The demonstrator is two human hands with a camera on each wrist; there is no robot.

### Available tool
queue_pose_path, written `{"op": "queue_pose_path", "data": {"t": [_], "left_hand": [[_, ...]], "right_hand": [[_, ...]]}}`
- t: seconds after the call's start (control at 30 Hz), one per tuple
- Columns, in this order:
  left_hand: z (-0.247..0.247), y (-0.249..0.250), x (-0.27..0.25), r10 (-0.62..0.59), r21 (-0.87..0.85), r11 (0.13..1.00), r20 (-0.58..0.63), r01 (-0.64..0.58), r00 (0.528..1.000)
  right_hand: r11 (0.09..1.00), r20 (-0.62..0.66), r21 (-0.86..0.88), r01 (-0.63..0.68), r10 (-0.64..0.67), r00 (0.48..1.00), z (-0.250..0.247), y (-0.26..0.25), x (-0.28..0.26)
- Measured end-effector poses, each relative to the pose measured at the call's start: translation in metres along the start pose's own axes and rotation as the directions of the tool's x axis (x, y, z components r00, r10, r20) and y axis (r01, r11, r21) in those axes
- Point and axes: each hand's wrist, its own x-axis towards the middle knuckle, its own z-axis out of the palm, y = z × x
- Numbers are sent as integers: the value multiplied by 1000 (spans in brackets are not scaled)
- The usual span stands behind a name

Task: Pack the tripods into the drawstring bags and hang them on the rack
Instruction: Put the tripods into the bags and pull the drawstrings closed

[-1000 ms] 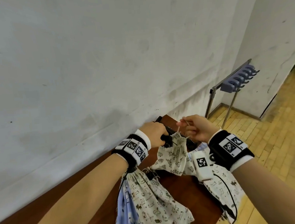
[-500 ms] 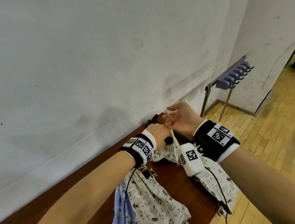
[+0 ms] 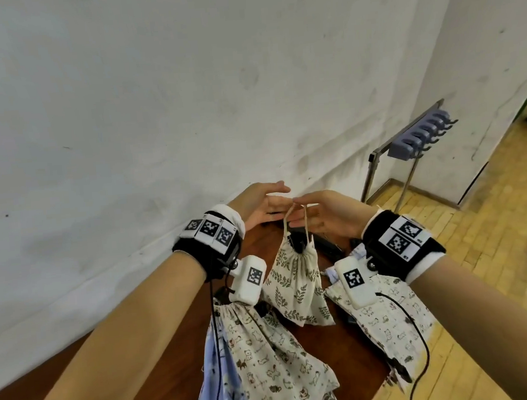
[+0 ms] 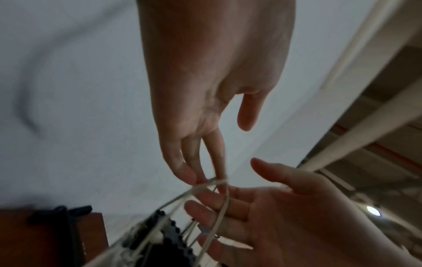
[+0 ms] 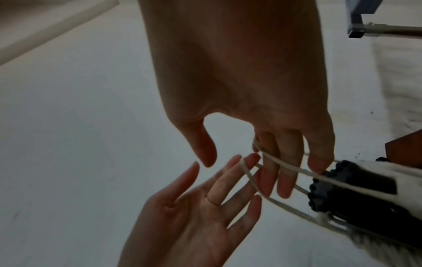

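A leaf-print drawstring bag (image 3: 295,279) is held up above the brown table (image 3: 160,350), hanging by its cream cords (image 3: 295,221) from both hands. The left hand (image 3: 261,204) is seen with straight, spread fingers, the cord loop lying over its fingertips (image 4: 220,178); nothing is gripped by curled fingers. The right hand (image 3: 326,215) is likewise flat and extended, the cords draped across its fingers (image 5: 269,162) rather than pinched. The fingertips of the two hands meet just above the bag's gathered mouth. A black tripod head (image 5: 338,191) is seen protruding from that mouth in the right wrist view.

On the table below the hanging bag, a cat-print bag (image 3: 268,357) lies nearer the person, overlapping a pale blue bag (image 3: 220,386). Another cat-print bag (image 3: 381,316) hangs over the table's right edge. The rack (image 3: 421,133), with its row of blue-grey hooks, stands against the wall, well apart from the held bag, to its right.
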Motion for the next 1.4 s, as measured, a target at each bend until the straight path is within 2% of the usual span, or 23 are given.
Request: {"op": "queue_pose_path", "data": {"t": [0.1, 0.17, 0.2, 0.27, 0.3, 0.33, 0.4, 0.43, 0.5, 0.6, 0.7, 0.77, 0.9, 0.97, 1.03, 1.13, 1.23, 1.4], "left_hand": [[2, -3, -7, 53, 224, 973, 51, -63, 997], [2, -4, -10, 160, 370, 916, 19, -155, 987], [0, -4, -11, 248, 445, 872, -38, -205, 968], [-12, -6, -13, 459, 573, 772, -202, -276, 865], [-21, -10, -15, 508, 596, 749, -235, -290, 829], [-27, -15, -20, 476, 600, 753, -214, -270, 853], [-29, -31, -30, 263, 627, 761, -61, -168, 963], [-30, -41, -32, 180, 632, 762, 1, -140, 984], [-38, -61, -29, 187, 581, 801, -18, -142, 982], [-47, -79, -33, 142, 384, 920, -157, -72, 977], [-50, -88, -38, 115, 336, 941, -203, -41, 972], [-53, -89, -37, 136, 343, 938, -216, -56, 967], [-75, -94, -37, 102, 454, 891, -197, -2, 975], [-92, -98, -39, 75, 516, 856, -183, 31, 980], [-113, -101, -39, 42, 593, 801, -189, 80, 981], [-153, -114, -35, -49, 662, 720, -248, 206, 968], [-190, -136, -28, -130, 671, 643, -380, 370, 916], [-222, -180, -14, -224, 663, 506, -517, 552, 826]], "right_hand": [[996, -28, -39, 86, -87, 996, 3, 2, 2], [994, -50, 6, 112, -112, 992, 9, 4, 6], [991, -56, 49, 126, -123, 991, 12, 3, 8], [983, -66, 107, 151, -145, 987, 18, 0, 13], [980, -60, 118, 160, -153, 986, 22, -4, 15], [978, -42, 123, 166, -162, 986, 27, -7, 16], [975, 23, 128, 181, -185, 982, 42, -17, 17], [973, 85, 141, 182, -195, 977, 50, -23, 16], [961, 224, 217, 173, -221, 949, 68, -39, 13], [923, 330, 360, 137, -264, 906, 83, -71, 4], [886, 447, 458, 67, -295, 844, 89, -100, -2], [882, 460, 466, 74, -313, 831, 86, -114, -5], [896, 332, 427, 122, -281, 901, 56, -112, 3], [906, 293, 412, 94, -229, 928, 35, -96, 13], [924, 249, 380, 43, -147, 957, 18, -70, 27], [973, 51, 227, -50, 39, 998, -3, -22, 44], [968, -93, 172, -184, 202, 975, -24, 22, 51], [940, -227, 232, -250, 302, 926, -43, 71, 47]]}}
